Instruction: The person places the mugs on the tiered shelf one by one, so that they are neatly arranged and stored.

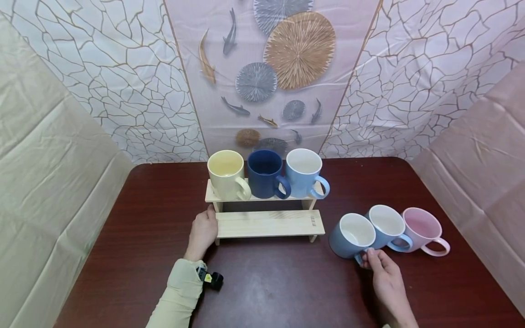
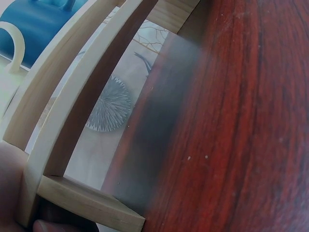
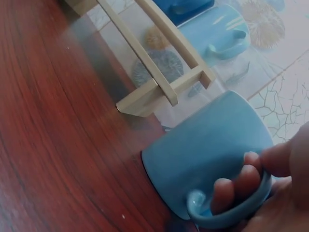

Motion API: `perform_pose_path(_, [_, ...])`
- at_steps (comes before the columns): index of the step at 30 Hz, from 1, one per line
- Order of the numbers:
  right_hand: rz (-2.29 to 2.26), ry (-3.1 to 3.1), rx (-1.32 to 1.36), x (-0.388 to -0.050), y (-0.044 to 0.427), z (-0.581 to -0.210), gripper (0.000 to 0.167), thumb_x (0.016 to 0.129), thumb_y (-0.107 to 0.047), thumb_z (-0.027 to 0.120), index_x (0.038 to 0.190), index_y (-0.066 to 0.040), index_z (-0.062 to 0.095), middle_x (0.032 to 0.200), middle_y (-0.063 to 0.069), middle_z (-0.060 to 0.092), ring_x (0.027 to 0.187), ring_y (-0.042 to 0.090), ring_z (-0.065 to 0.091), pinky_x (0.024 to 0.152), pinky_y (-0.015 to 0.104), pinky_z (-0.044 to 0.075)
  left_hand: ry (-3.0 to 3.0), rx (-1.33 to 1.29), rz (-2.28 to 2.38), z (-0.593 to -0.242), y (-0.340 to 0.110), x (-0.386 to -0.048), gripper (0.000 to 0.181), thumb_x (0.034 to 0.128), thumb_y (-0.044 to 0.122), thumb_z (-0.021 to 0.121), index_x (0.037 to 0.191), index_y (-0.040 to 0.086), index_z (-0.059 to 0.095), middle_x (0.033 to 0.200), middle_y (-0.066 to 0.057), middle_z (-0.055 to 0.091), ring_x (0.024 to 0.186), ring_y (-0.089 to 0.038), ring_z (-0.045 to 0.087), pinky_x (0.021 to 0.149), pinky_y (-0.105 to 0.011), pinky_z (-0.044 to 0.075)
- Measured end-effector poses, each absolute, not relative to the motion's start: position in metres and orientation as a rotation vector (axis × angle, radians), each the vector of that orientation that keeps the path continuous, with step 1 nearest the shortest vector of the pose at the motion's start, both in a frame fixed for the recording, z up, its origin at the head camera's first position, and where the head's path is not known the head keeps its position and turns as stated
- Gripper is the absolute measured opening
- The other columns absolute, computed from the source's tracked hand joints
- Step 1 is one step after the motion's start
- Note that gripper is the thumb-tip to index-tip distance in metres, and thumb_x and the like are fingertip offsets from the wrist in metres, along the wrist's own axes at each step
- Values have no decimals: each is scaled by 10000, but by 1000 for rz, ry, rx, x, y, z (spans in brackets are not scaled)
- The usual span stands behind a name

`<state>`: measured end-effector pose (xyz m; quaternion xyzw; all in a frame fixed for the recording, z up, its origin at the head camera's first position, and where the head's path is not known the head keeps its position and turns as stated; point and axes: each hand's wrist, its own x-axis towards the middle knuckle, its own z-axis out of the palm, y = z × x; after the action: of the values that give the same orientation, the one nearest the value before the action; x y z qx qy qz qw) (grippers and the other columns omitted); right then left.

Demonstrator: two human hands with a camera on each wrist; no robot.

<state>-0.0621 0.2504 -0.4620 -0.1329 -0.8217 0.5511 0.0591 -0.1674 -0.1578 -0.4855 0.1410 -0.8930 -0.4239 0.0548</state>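
Note:
My right hand [image 1: 385, 278] grips the handle of a grey-blue mug [image 1: 346, 237], right of the wooden rack; in the right wrist view, fingers [image 3: 236, 186] pass through the handle of that mug [image 3: 207, 150]. My left hand [image 1: 203, 231] holds the left end of the two-tier rack [image 1: 266, 224]; its fingers are partly hidden behind the wood. In the left wrist view the rack [image 2: 72, 96] fills the left side. On the upper tier stand a yellow mug [image 1: 225, 177], a dark blue mug [image 1: 262, 180] and a light blue mug [image 1: 301, 177]. The lower tier holds nothing.
Right of the gripped mug stand a light blue mug [image 1: 385, 228] and a pink mug [image 1: 420, 230], close together with handles toward the front right. The dark red table [image 1: 262, 282] meets a patterned cloth backdrop [image 1: 151, 91] behind the rack.

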Motion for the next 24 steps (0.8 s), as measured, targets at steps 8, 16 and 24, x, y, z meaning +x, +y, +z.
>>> perform_pose_path(8, [1689,-2367,-483,-63,241,-465,378,1063,-248,387,983,94,526,795,8,511,800,93,442,746,202,320,-2708,449,-1293,-485,-157,-168,514,1058,303,305,619,104,484,691,-153,597,740,-372,618,635,-514,468])
perform_pose_path(16, [1517,-2317,-514,-61,237,-467,329,1064,-207,377,945,55,535,779,2,489,781,80,422,717,196,315,-2707,439,-1300,-484,-157,-167,517,1059,304,299,624,102,492,655,-131,574,661,-327,584,589,-474,459])
perform_pose_path(24, [1521,-2169,-463,-55,234,-459,301,1053,-141,406,896,88,522,769,-7,527,782,90,457,719,180,333,-2706,450,-1296,-484,-157,-167,517,1057,311,302,613,108,471,661,-145,577,674,-335,590,593,-477,459])
